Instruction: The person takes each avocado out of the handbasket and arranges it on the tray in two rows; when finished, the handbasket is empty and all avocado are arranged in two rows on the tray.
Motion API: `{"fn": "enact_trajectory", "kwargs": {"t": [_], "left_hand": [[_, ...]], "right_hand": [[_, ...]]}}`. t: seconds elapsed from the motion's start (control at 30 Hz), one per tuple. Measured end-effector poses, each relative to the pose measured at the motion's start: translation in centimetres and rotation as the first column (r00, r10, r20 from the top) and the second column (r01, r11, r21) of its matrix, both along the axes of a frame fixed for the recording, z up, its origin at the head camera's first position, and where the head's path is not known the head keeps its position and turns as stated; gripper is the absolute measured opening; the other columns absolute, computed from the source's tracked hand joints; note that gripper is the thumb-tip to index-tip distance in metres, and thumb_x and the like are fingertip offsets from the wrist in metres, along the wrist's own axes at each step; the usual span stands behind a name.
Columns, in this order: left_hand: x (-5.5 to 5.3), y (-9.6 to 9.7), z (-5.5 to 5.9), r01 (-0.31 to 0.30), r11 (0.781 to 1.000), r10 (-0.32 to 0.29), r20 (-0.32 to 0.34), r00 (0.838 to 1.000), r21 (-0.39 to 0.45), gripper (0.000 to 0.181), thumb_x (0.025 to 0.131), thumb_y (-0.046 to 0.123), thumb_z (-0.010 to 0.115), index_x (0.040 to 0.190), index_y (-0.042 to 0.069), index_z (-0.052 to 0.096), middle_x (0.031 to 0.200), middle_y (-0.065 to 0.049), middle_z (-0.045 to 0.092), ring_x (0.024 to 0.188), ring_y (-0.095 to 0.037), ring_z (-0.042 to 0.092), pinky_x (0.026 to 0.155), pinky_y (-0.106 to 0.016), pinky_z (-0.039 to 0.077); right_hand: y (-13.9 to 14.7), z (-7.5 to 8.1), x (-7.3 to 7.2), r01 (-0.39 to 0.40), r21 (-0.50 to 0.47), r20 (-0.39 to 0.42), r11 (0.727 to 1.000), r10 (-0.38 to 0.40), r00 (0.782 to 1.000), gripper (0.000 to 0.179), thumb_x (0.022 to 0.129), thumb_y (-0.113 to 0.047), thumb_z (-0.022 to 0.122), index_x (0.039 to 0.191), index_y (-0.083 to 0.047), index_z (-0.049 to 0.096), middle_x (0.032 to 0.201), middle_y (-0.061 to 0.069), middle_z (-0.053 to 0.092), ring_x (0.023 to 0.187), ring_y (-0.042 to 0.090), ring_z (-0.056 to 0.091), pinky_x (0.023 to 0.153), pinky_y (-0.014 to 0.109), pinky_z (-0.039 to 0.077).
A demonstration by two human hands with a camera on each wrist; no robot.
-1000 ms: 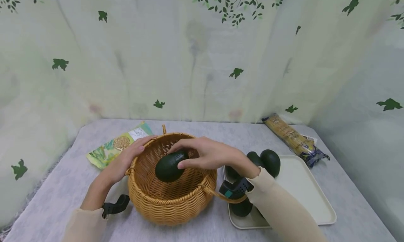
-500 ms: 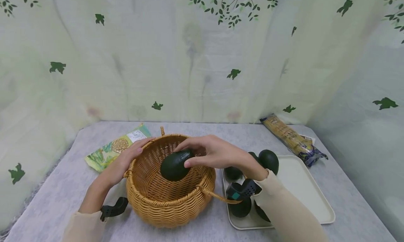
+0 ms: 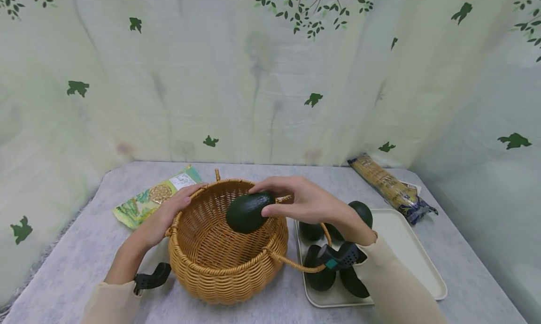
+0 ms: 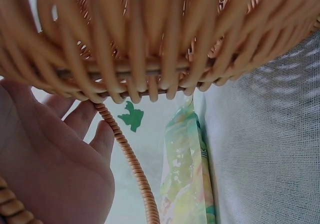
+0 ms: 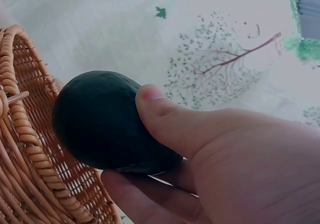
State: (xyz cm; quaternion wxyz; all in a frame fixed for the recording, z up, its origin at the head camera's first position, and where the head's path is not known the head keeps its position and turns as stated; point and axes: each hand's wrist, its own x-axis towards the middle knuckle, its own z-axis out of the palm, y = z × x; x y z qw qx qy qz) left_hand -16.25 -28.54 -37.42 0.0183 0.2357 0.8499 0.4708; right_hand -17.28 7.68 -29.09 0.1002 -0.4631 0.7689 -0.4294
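In the head view, my right hand (image 3: 310, 201) holds a dark green avocado (image 3: 249, 212) between thumb and fingers, above the round wicker basket (image 3: 224, 286). The right wrist view has the thumb against one side of the avocado (image 5: 100, 119) and fingers beneath it, with the basket rim (image 5: 32, 149) on the left. Resting along the basket's far left rim is my left hand (image 3: 162, 220), its fingers fairly straight. From the left wrist, the left hand (image 4: 60, 154) appears beside the wicker wall (image 4: 150, 44) and a thin handle (image 4: 132, 159). The basket's inner floor shows bare weave.
Several more avocados (image 3: 320, 274) lie on the left part of a cream tray (image 3: 405, 249), right of the basket. A long pack of noodles (image 3: 389, 185) lies behind the tray. Behind the basket to the left is a green-yellow bag (image 3: 156, 197). A basket handle (image 3: 296, 266) reaches over the tray edge.
My right hand has moved right and upward with the avocado, from low in the basket towards its right rim. The left hand stays on the rim.
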Motion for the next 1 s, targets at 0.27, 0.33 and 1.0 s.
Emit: {"fn": "enact_trajectory", "kwargs": {"t": [0.27,0.33,1.0], "left_hand": [[0.0,0.0,-0.1,0.007,1.0,-0.007,0.003,1.0,0.008,0.049,0.114,0.033,0.023,0.16,0.026,0.037,0.163,-0.009,0.038,0.149,-0.039,0.03,0.11,-0.07,0.031],[0.0,-0.1,-0.1,0.01,1.0,-0.01,0.005,1.0,0.011,0.049,0.114,0.033,0.023,0.161,0.026,0.036,0.163,-0.009,0.037,0.149,-0.039,0.03,0.109,-0.07,0.031],[-0.1,-0.1,0.0,-0.021,1.0,0.021,0.004,1.0,-0.015,0.048,0.114,0.035,0.025,0.159,0.026,0.04,0.165,-0.01,0.034,0.153,-0.04,0.023,0.111,-0.075,0.023]], "right_hand": [[1.4,0.1,0.7,0.038,-0.041,0.027,0.998,-0.036,0.999,0.039,0.099,-0.018,0.071,0.138,-0.023,0.064,0.124,-0.005,0.07,0.096,0.015,0.07,0.078,0.039,0.052],[1.8,0.1,0.8,0.055,-0.043,0.036,0.998,-0.053,0.998,0.04,0.099,-0.019,0.072,0.137,-0.024,0.065,0.123,-0.005,0.07,0.095,0.016,0.069,0.076,0.037,0.053],[6.8,-1.2,1.6,0.172,-0.097,0.075,0.98,-0.165,0.983,0.042,0.097,-0.01,0.072,0.138,-0.016,0.064,0.135,0.006,0.066,0.117,0.019,0.068,0.087,0.035,0.058]]}}
